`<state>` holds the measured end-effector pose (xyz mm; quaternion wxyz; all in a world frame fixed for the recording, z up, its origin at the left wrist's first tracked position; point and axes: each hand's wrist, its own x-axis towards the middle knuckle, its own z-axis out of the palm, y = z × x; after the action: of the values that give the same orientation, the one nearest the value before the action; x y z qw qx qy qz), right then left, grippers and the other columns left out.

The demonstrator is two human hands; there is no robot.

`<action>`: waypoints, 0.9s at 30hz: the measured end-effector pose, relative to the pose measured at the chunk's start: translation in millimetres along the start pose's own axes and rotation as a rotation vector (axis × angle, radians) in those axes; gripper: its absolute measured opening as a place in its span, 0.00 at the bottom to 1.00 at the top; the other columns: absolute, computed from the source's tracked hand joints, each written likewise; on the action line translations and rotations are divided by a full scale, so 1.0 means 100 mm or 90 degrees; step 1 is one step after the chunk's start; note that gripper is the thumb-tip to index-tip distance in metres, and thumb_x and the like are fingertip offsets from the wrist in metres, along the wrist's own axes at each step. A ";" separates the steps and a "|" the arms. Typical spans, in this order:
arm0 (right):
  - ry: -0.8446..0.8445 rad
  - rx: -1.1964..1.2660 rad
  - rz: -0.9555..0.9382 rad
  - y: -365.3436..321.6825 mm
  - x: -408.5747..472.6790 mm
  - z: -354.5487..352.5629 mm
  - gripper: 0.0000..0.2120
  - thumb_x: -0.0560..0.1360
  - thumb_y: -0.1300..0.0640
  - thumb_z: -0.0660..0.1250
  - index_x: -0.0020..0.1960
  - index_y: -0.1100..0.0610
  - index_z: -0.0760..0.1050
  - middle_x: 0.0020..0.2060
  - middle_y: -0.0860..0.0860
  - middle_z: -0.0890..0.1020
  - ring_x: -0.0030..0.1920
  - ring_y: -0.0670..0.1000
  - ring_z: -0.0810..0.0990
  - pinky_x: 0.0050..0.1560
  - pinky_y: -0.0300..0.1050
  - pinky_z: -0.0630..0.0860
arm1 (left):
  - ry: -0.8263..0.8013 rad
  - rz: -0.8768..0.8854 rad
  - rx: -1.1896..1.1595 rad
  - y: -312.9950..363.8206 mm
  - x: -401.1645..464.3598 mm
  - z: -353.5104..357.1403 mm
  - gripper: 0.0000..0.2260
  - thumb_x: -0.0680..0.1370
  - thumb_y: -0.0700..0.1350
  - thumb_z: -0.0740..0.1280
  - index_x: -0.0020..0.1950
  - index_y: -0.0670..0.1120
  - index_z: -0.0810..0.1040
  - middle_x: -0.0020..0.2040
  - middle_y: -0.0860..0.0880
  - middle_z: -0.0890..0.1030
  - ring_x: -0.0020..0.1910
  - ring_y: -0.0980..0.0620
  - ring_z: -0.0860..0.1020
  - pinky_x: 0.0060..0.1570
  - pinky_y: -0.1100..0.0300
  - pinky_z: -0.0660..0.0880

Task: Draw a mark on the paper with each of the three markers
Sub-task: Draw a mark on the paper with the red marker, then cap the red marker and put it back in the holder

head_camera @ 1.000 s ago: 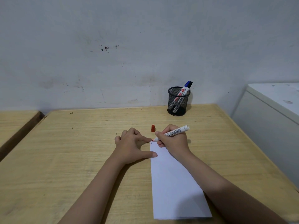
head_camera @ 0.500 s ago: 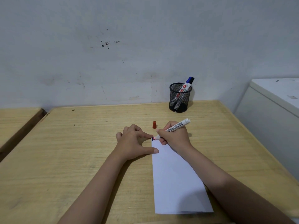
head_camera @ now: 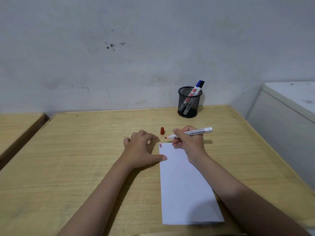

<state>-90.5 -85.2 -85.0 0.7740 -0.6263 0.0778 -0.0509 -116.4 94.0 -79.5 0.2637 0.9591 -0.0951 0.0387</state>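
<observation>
A white sheet of paper point(head_camera: 185, 184) lies on the wooden table point(head_camera: 85, 159). Short dark, blue and red strokes point(head_camera: 160, 145) sit at its far left corner. My right hand point(head_camera: 189, 142) grips an uncapped red marker point(head_camera: 192, 132), its tip lifted just above and beyond the paper's far edge. The red cap point(head_camera: 162, 130) stands on the table beside the tip. My left hand point(head_camera: 141, 150) rests flat on the table, thumb pressing the paper's left edge. Two capped markers point(head_camera: 194, 92), one blue and one black, lean in a black mesh cup point(head_camera: 189, 103).
The mesh cup stands at the table's back edge against a stained white wall point(head_camera: 119, 57). A white cabinet point(head_camera: 289, 116) stands to the right of the table. Another wooden table point(head_camera: 15, 126) adjoins on the left across a gap.
My right hand has lifted the red marker's tip off the paper's corner and moved it slightly away. A red stroke now shows next to the earlier strokes.
</observation>
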 end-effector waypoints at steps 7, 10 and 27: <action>0.003 0.104 0.052 -0.06 -0.01 -0.04 0.14 0.70 0.61 0.73 0.33 0.56 0.68 0.22 0.52 0.79 0.24 0.49 0.79 0.30 0.44 0.76 | 0.068 0.008 -0.119 0.21 0.32 -0.08 0.18 0.73 0.47 0.67 0.62 0.56 0.72 0.57 0.54 0.77 0.51 0.54 0.75 0.59 0.48 0.70; -0.001 0.125 0.059 -0.06 -0.02 -0.05 0.15 0.70 0.61 0.73 0.33 0.56 0.68 0.22 0.51 0.79 0.24 0.49 0.79 0.32 0.45 0.77 | 0.013 0.029 -0.092 0.30 0.49 -0.08 0.17 0.74 0.42 0.67 0.62 0.52 0.76 0.56 0.50 0.77 0.50 0.49 0.76 0.54 0.48 0.75; -0.013 0.211 -0.020 -0.39 -0.10 -0.03 0.12 0.72 0.64 0.71 0.35 0.58 0.70 0.26 0.54 0.77 0.25 0.48 0.77 0.30 0.41 0.79 | 0.131 -0.070 -0.612 0.32 0.18 -0.24 0.06 0.69 0.37 0.74 0.38 0.48 0.84 0.41 0.48 0.85 0.41 0.54 0.81 0.45 0.60 0.77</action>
<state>-99.7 -94.6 -46.7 0.8664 -0.4920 0.0502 -0.0687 -105.4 76.7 -40.7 0.6859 0.7238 -0.0247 0.0712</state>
